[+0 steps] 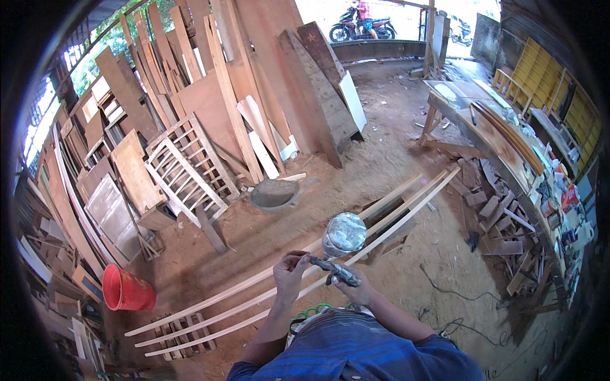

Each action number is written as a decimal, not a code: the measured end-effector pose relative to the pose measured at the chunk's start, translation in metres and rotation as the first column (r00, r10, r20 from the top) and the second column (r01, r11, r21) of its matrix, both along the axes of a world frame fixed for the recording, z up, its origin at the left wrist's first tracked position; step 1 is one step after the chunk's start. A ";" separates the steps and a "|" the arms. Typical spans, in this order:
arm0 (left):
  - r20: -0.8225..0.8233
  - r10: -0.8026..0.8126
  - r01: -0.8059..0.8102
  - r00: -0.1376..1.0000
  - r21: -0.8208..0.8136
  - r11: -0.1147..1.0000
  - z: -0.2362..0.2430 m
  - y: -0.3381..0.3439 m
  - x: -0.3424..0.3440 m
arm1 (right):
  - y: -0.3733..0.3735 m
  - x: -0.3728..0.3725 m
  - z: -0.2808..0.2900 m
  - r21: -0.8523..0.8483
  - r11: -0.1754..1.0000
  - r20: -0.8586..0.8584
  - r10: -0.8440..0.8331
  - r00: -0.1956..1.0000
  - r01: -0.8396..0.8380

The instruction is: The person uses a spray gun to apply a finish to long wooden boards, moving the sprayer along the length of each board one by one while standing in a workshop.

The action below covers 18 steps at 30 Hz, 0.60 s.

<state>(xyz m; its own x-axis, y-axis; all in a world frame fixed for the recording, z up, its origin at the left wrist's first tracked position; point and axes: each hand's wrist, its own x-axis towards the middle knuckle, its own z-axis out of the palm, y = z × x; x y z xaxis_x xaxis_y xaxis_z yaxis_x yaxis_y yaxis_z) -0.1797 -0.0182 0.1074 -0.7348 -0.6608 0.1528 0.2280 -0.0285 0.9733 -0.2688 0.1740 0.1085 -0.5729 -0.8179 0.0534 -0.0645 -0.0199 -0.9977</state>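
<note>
In front of my body I hold a dark, grey-smeared elongated object (334,270), too unclear to name. My left hand (289,272) pinches its left end, and my right hand (356,287) is closed on its right part. Just beyond it a round, silvery, paint-crusted container (344,234) appears to rest on the long pale wooden strips (210,318). Three of these strips run diagonally beneath my hands, from lower left to upper right.
Boards (143,178) and slatted frames (189,162) lean at left, near a red bucket (128,287). A cluttered workbench (483,130) stands right, above offcuts (505,247). Cables (454,286) lie on the dirt floor. A person (366,19) on a scooter is beyond the opening.
</note>
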 end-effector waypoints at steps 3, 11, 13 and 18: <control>-0.050 0.030 -0.026 0.998 0.072 0.997 -0.002 -0.003 0.000 | -0.006 0.004 -0.006 0.003 1.000 0.061 -0.006 0.998 0.006; 0.057 0.145 -0.145 0.988 -0.006 0.989 0.014 -0.009 0.011 | -0.023 0.014 0.000 0.012 1.000 0.057 -0.026 0.998 0.025; 0.050 0.105 -0.108 0.993 0.058 0.992 0.005 -0.017 0.014 | -0.027 0.017 0.000 -0.026 0.999 0.043 -0.041 0.998 0.043; 0.063 -0.150 0.143 0.987 0.106 0.984 0.022 -0.055 0.024 | -0.028 0.014 0.008 0.003 0.999 0.012 0.042 0.999 -0.042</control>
